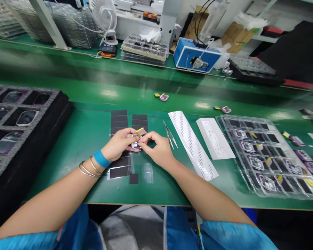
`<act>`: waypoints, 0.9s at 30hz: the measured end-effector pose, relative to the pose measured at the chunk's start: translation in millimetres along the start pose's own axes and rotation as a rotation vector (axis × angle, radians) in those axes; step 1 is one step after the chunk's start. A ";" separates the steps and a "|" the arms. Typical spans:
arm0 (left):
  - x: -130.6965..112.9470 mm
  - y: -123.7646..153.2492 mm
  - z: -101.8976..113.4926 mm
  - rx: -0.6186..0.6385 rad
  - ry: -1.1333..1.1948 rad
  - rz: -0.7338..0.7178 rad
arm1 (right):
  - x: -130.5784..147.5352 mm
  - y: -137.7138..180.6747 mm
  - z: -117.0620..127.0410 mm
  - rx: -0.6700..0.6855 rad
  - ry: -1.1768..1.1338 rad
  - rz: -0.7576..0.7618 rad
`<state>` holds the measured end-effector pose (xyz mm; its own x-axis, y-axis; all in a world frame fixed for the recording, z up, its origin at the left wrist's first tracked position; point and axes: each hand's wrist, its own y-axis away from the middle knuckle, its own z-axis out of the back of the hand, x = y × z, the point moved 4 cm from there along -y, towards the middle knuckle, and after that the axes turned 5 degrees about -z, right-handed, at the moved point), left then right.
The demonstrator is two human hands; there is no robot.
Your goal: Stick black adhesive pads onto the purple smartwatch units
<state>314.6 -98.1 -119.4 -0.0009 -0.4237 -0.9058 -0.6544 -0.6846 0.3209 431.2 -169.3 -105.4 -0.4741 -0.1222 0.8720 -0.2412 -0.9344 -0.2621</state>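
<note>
My left hand (120, 141) is closed around a small smartwatch body (136, 146) with a purple rim, its inside facing up. A battery with yellow tape (141, 132) sticks up from its far side. My right hand (156, 146) pinches at the watch body with thumb and forefinger; whatever lies between those fingertips is too small to make out. Strips of black adhesive pads (119, 119) lie beneath and beyond the hands, and a single black square (134, 178) lies nearer. Metal tweezers (170, 135) rest just right of my right hand.
A printed label sheet (193, 146) and a white box (215, 139) lie to the right, beside a clear tray (250, 135) of watch parts. A black foam tray (49, 100) stands left. Loose watch bodies (164, 97) lie farther back. A blue device (195, 55) sits on the shelf.
</note>
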 end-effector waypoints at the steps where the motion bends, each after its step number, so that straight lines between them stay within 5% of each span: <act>1: -0.3 0.7 0.2 -0.005 0.008 -0.006 | 2.6 0.9 -0.5 -0.009 0.053 0.048; 5: -4.3 5.3 -0.2 -0.020 0.015 -0.050 | 9.4 2.5 5.9 -0.131 0.164 0.145; 10: -7.4 8.7 -3.7 0.013 -0.048 -0.045 | -0.1 -2.5 14.2 -0.059 -0.111 -0.086; 19: -6.2 9.5 -10.6 0.149 0.059 0.080 | -4.9 -3.4 19.1 -0.045 -0.215 -0.203; 27: 1.0 5.2 -8.8 0.132 -0.056 0.069 | 6.5 -1.2 18.8 -0.084 -0.059 -0.025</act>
<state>317.9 -107.3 -116.2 -0.0893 -0.4311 -0.8979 -0.7448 -0.5696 0.3475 444.4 -175.2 -91.6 -0.4167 -0.1210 0.9010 -0.3239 -0.9063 -0.2715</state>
